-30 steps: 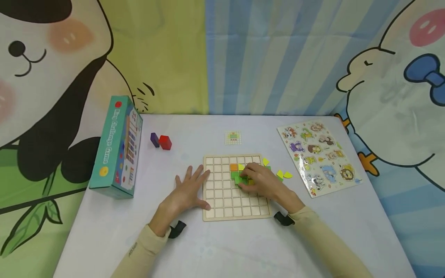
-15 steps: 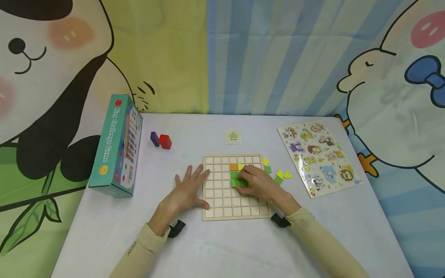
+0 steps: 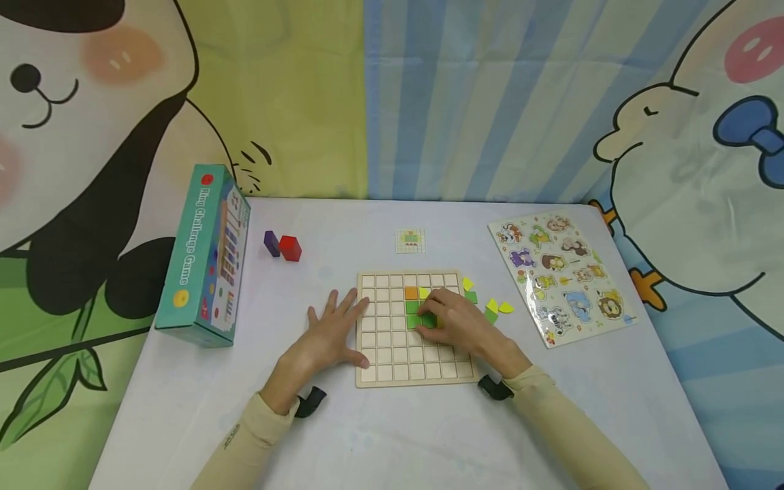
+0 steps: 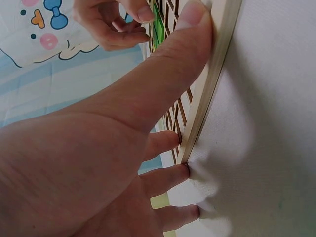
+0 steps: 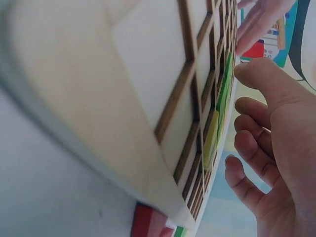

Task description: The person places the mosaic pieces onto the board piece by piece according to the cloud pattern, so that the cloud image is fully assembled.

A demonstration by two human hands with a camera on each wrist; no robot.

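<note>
The hands are apart. The left hand (image 3: 324, 341), at 9 o'clock of the gridded board (image 3: 373, 340), lies with fingers spread, its thumb on the rim. At 3 o'clock, the right hand (image 3: 458, 320) has bent fingers at a green tile (image 3: 429, 320) near the board's middle; whether it pinches the tile, I cannot tell. An orange tile (image 3: 411, 292) sits towards 12 o'clock, with loose tiles (image 3: 505, 307) between 2 and 3 o'clock on the worktop (image 3: 392, 435).

The tiles look thin, light and stiff, perhaps slightly slippery: best taken by opposite edges, thumb against fingertip. The board seems rigid and light enough to slide, so steady it by its 9 o'clock rim.
</note>
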